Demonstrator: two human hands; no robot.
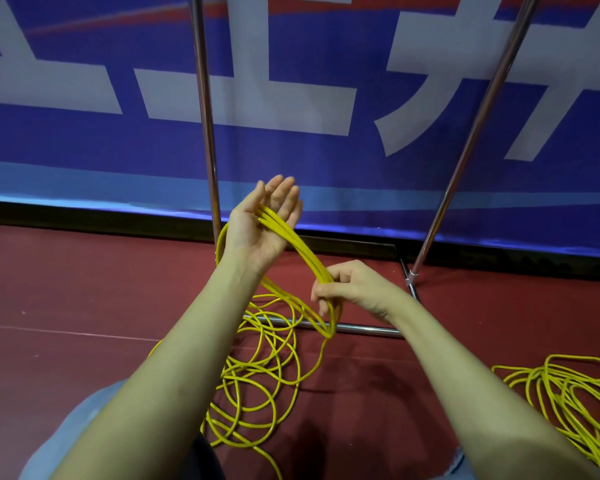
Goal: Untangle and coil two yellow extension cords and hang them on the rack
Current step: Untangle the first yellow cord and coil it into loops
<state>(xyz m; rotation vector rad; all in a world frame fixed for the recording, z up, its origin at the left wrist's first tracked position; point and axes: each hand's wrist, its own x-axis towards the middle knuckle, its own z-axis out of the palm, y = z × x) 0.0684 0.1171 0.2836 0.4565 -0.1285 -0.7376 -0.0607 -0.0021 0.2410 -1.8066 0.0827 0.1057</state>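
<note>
Yellow extension cord [284,233] runs in several loops across the palm of the left hand [260,230], which is raised with its fingers straight and spread, palm facing the person. From there the bundled strands arc down to the right hand [340,289], whose fingers curl round them and grip the coil. Below the hands the rest of this cord lies in loose tangled rings on the red floor [84,289], crossing the lower bar of the metal rack [361,329]. A second yellow cord [568,396] lies heaped on the floor at lower right, well apart from the first. Behind the rack's two upright poles hangs a blue banner [291,154] with white characters.
</note>
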